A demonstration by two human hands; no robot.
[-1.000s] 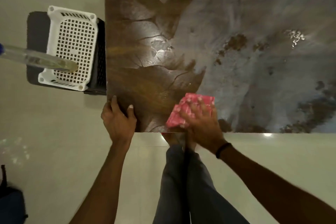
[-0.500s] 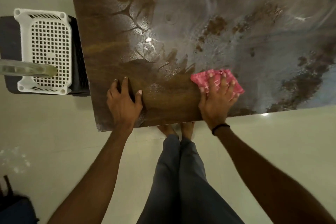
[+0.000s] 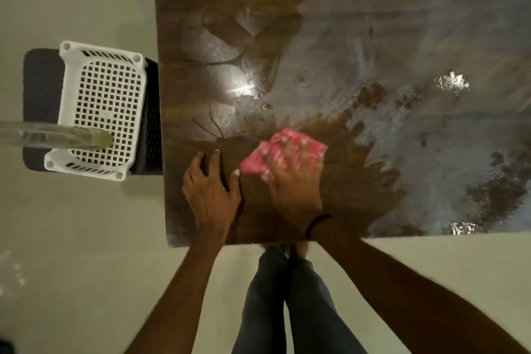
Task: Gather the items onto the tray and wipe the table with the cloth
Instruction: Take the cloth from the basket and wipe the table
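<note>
A pink cloth (image 3: 255, 162) lies flat on the brown wooden table (image 3: 330, 37), near its front left part. My right hand (image 3: 294, 181) presses down on the cloth with spread fingers. My left hand (image 3: 211, 190) rests flat on the tabletop just left of the cloth, close to the table's left edge. The tabletop is wet and streaked, with a dull grey film over its right half and darker wiped wood on the left. A white perforated tray (image 3: 100, 109) sits on a dark stool left of the table.
A clear bottle (image 3: 51, 135) lies across the tray's near end and reaches out of view to the left. The dark stool (image 3: 37, 106) stands right against the table's left side. My legs (image 3: 287, 302) stand at the table's front edge on a pale floor.
My right hand has slid the cloth to the right and then back left and further onto the table. My left hand stays flat on the tabletop.
</note>
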